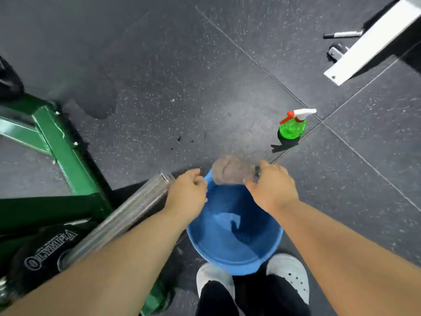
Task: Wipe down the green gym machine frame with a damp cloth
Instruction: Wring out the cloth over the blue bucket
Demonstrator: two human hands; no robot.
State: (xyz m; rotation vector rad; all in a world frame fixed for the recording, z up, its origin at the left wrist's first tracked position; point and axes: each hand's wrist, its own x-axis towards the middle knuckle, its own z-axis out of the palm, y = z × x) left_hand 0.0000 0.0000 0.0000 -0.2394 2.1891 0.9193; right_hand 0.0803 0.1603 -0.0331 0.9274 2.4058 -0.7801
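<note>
Head view: Grey cloth [232,171], motion-blurred, sits above the far rim of the blue bucket [234,258], which holds shallow water. Right hand [272,189] grips the cloth with curled fingers. Left hand [186,196] pinches the bucket's near-left rim. Green machine frame [65,158] stands on the floor to the left, apart from the cloth. Green spray bottle [292,127] stands upright beyond the bucket.
</note>
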